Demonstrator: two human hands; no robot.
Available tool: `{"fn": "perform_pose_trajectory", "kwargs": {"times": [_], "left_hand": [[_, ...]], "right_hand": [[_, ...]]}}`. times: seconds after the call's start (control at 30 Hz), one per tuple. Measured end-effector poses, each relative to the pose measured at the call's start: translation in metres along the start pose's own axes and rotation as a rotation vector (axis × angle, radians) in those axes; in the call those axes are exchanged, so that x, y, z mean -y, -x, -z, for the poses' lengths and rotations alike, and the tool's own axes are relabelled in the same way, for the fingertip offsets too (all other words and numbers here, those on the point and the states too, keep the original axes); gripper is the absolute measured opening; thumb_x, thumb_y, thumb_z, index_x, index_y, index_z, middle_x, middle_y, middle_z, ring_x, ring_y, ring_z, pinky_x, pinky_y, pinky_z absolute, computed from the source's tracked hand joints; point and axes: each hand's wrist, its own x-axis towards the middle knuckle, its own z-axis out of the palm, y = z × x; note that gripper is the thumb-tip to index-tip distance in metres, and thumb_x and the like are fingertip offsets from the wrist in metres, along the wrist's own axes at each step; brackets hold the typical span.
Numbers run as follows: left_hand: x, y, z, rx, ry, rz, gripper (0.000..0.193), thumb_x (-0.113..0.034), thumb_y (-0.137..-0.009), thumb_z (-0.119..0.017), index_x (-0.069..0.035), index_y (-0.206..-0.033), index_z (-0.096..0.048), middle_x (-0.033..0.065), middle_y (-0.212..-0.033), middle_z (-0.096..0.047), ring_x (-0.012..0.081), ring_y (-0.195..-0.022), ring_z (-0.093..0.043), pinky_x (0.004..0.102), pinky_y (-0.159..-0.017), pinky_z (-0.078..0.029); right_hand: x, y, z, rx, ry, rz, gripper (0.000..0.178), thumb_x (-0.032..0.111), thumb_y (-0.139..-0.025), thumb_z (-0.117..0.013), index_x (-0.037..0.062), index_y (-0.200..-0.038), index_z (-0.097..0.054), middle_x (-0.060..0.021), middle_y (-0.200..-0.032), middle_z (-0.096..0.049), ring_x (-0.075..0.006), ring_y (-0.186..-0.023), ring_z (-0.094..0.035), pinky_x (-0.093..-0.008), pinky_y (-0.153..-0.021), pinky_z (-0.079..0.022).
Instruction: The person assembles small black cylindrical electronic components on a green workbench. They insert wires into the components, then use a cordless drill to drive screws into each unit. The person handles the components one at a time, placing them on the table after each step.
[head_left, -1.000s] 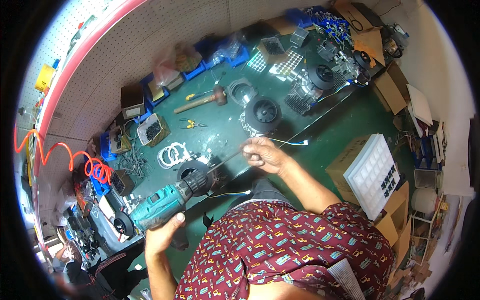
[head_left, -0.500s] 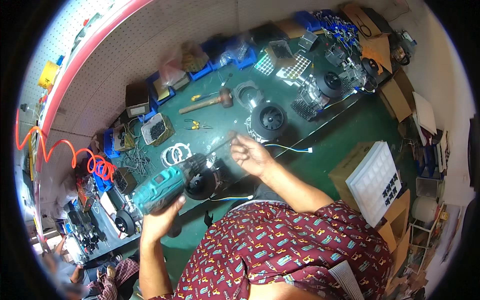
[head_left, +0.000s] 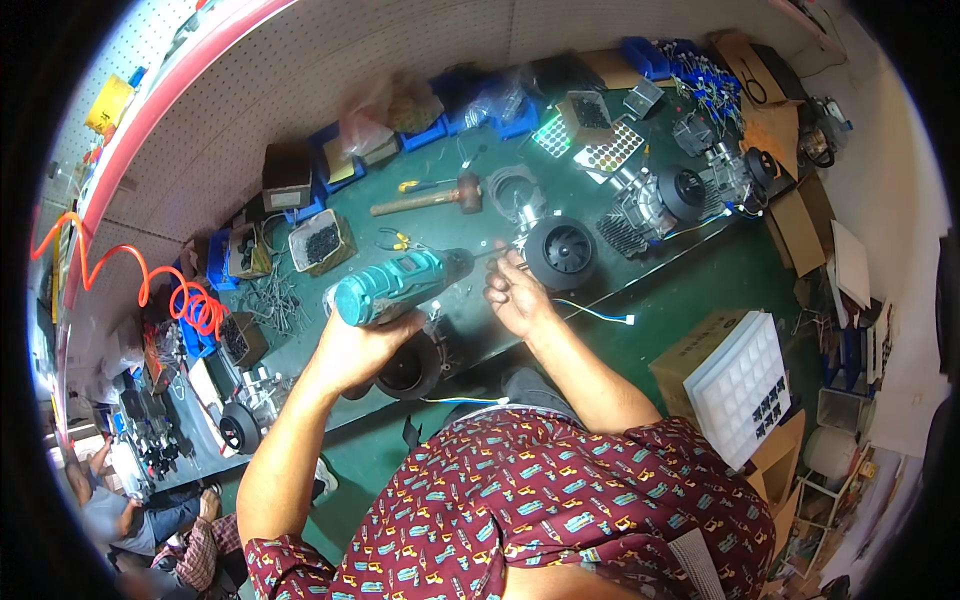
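Observation:
My left hand (head_left: 365, 350) is wrapped round the grip of a teal cordless drill (head_left: 395, 286), whose long thin bit points right. At the tip of that bit my right hand (head_left: 517, 297) is closed in a pinch; whatever lies between the fingertips is too small to make out. Just right of those fingers stands a motor unit with a black fan wheel (head_left: 562, 253). Partly hidden under the drill and left hand is a second black fan wheel (head_left: 408, 368), near the bench's front edge.
Behind the drill lie yellow-handled pliers (head_left: 402, 240) and a mallet (head_left: 430, 200). A bin of small black parts (head_left: 321, 243) stands at left. More motor units (head_left: 650, 205) line the right of the green bench. A white tray (head_left: 735, 390) rests on a carton off the front edge.
My left hand has brought the drill up and to the right, so its bit now reaches my right fingertips. The right hand stays pinched. The whole view has shifted slightly.

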Motion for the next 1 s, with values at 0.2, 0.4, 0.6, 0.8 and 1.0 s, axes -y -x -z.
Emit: {"fn": "perform_pose_trajectory", "kwargs": {"times": [0.2,0.4,0.6,0.8,1.0], "left_hand": [[-0.006,-0.008,0.002,-0.003,-0.078,-0.097,0.042,-0.007,-0.077,-0.075,-0.003,-0.117,-0.066,0.0130,-0.106,-0.071,0.0232,-0.095,-0.067,0.0365,-0.088,-0.053],[-0.059,-0.050,0.020,0.177,-0.579,-0.145,0.042,-0.024,-0.078,-0.074,-0.006,-0.115,-0.066,0.0208,-0.107,-0.069,0.0356,-0.099,-0.068,0.0435,-0.087,-0.054],[-0.107,-0.099,0.009,0.334,-0.828,-0.126,0.046,-0.026,-0.079,-0.078,0.000,-0.114,-0.066,0.0231,-0.099,-0.071,0.0353,-0.093,-0.070,0.0428,-0.086,-0.055],[-0.126,-0.107,-0.009,0.415,-0.876,-0.152,0.040,-0.023,-0.076,-0.076,0.002,-0.107,-0.070,0.0230,-0.095,-0.071,0.0339,-0.089,-0.070,0.0420,-0.084,-0.056],[-0.119,-0.128,-0.020,0.491,-0.875,-0.151,0.038,-0.016,-0.076,-0.075,0.001,-0.109,-0.068,0.0227,-0.095,-0.071,0.0341,-0.090,-0.070,0.0431,-0.084,-0.056]], "right_hand": [[0.004,0.009,-0.007,-0.022,0.072,-0.024,0.023,0.012,-0.100,-0.056,0.0141,-0.123,-0.054,0.0000,-0.089,-0.052,-0.0072,-0.068,-0.044,-0.0207,-0.055,-0.034],[0.016,0.072,0.016,-0.322,0.456,0.172,0.016,0.011,-0.096,-0.063,0.0087,-0.109,-0.055,0.0002,-0.081,-0.053,-0.0062,-0.059,-0.043,-0.0200,-0.048,-0.032],[0.045,0.078,0.046,-0.517,1.186,0.692,0.078,0.015,-0.077,-0.084,-0.0028,-0.136,-0.036,-0.0108,-0.096,-0.064,-0.0156,-0.080,-0.060,-0.0283,-0.071,-0.052],[0.066,0.045,0.050,-0.456,1.574,0.681,0.070,0.024,-0.071,-0.090,-0.0005,-0.126,-0.055,-0.0160,-0.113,-0.069,-0.0257,-0.105,-0.066,-0.0380,-0.091,-0.051],[0.071,0.030,0.088,-0.380,1.549,0.657,0.046,0.021,-0.077,-0.086,-0.0017,-0.111,-0.066,-0.0116,-0.104,-0.073,-0.0173,-0.093,-0.067,-0.0332,-0.084,-0.052]]}}
